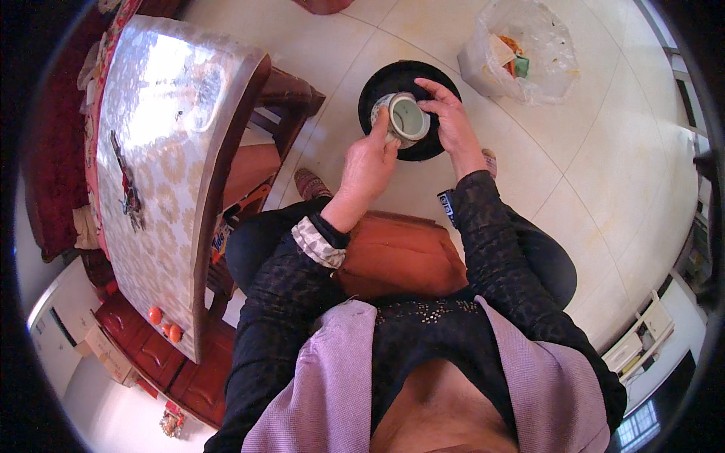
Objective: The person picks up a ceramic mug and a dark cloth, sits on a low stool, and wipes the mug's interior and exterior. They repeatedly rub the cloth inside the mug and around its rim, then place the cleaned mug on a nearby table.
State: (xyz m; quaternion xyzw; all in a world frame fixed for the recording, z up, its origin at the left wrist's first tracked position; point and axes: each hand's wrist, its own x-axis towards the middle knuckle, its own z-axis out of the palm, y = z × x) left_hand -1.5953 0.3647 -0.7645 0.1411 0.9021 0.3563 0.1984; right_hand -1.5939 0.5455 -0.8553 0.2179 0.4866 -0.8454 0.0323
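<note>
A small ceramic jar (410, 120) with a patterned outside and a pale inner wall is tilted over a round black basin or tray (374, 85) on the floor. Its mouth faces up and to the right. My left hand (369, 164) grips the jar's left side, the index finger lying along its wall. At the right of the rim is my right hand (455, 127), a digit at the edge and another finger stretched out above it. Whether the jar's base rests on the black surface is hidden.
A lined waste bin (481, 73) holding some litter stands beyond my right hand. To the left is a table (170, 170) with a floral cover, bearing keys (130, 198) and several small orange fruits (155, 315). A brown-orange padded seat (402, 255) shows between my legs.
</note>
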